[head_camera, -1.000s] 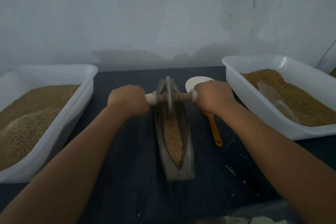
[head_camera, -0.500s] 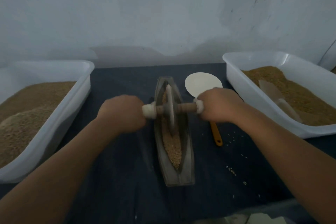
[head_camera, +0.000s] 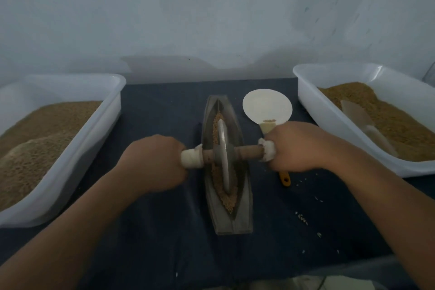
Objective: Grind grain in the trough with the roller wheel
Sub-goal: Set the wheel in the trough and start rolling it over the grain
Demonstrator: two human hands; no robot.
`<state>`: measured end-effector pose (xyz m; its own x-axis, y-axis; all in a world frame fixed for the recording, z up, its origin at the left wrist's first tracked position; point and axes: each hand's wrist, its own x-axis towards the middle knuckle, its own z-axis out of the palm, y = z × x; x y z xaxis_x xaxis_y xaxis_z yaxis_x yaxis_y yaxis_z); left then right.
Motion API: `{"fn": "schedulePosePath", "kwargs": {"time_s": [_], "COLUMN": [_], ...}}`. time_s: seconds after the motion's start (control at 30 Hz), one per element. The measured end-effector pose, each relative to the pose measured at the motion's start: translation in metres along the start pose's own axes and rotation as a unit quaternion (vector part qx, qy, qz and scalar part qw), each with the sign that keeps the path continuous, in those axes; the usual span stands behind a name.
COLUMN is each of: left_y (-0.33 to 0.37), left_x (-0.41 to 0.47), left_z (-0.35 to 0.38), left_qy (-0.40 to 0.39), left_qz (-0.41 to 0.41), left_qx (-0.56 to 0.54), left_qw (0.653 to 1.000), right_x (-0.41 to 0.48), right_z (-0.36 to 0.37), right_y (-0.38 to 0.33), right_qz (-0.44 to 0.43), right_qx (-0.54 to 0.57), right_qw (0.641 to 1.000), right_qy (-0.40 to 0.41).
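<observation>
Fisted grip, left hand (head_camera: 153,165), right hand (head_camera: 299,148), roller wheel (head_camera: 223,158)

Your left forearm (head_camera: 70,231) and right forearm (head_camera: 381,207) are bare all the way from the lower corners of the view to the wrists. They are smooth and rounded and narrow toward the wrist. Your left hand (head_camera: 153,167) and right hand (head_camera: 299,148) are bare too, with knuckles showing as soft bumps, and the left looks slightly blurred. A pale grey strip (head_camera: 306,283) at the bottom edge may be your clothing, but it is too dim to tell.
</observation>
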<state>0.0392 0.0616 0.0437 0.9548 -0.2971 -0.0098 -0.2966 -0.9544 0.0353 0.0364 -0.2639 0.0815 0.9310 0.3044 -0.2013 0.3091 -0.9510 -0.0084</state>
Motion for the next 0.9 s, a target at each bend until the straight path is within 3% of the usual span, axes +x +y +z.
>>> {"fn": "schedulePosePath", "kwargs": {"time_s": [0.07,0.17,0.23,0.33,0.47,0.53,0.67,0.8,0.9], "left_y": [0.001,0.002,0.004,0.004,0.0,-0.001,0.0,0.002,0.006], "left_x": [0.021,0.064,0.077,0.067,0.024,0.009,0.029,0.082,0.091], "left_z": [0.0,-0.009,-0.014,-0.016,-0.011,-0.008,-0.003,-0.021,-0.029], "left_qy": [0.013,0.031,0.038,0.025,-0.04,-0.031,0.022,0.075,0.072], "left_qz": [-0.032,-0.08,-0.092,-0.07,0.019,0.039,-0.002,-0.057,-0.048], "left_qx": [0.001,-0.02,-0.038,-0.025,0.004,0.009,0.031,0.036,0.046], "left_qw": [0.999,0.996,0.994,0.997,0.999,0.999,0.999,0.995,0.995], "right_x": [0.021,0.061,0.074,0.073,0.031,0.012,0.026,0.068,0.078], "right_z": [-0.005,-0.01,-0.014,-0.019,-0.01,-0.001,0.007,0.005,-0.003], "right_y": [-0.002,-0.003,-0.004,-0.003,0.001,0.003,0.003,-0.001,-0.003], "right_qz": [0.013,0.047,0.06,0.049,0.028,0.015,0.038,0.084,0.107], "right_qx": [-0.021,-0.082,-0.129,-0.096,0.015,0.035,-0.027,-0.049,-0.067], "right_qw": [0.999,0.975,0.96,0.976,0.997,0.995,0.997,0.968,0.967], "right_qy": [0.045,0.202,0.24,0.189,-0.069,-0.097,0.059,0.229,0.221]}}
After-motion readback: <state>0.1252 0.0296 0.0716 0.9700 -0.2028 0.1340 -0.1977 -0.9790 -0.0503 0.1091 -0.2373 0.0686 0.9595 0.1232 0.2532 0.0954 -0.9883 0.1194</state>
